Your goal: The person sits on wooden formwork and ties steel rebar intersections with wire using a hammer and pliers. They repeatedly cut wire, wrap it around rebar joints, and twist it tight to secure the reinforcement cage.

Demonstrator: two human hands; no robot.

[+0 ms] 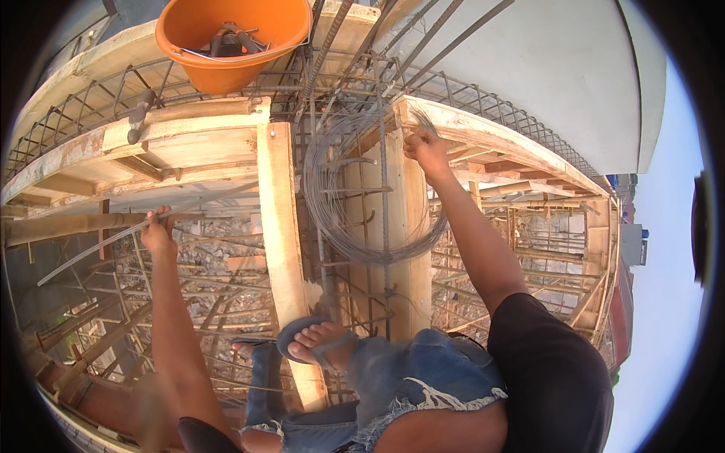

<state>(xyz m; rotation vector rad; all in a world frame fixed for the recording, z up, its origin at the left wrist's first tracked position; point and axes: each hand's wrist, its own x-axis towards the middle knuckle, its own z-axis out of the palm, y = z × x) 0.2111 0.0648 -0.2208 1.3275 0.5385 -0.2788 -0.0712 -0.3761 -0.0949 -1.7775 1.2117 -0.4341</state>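
A large coil of thin steel tie wire (334, 226) hangs around the rebar of the column in front of me. My right hand (425, 150) is closed at the coil's upper right side, by the corner of the wooden formwork, with strands showing just above the fingers. Off to the left, my left hand (158, 226) grips a thin, straight, pale bundle of wire or rod (96, 246), which slants from lower left to upper right. Vertical rebar (386, 215) passes through the coil's ring.
An orange bucket (226, 76) holding pliers-like tools stands at the top. A hammer (139, 116) lies on the left formwork edge (187, 124). My sandalled foot (320, 342) rests on a wooden board (280, 226). Bamboo scaffolding and rubble lie far below. Rebar ends project at the top.
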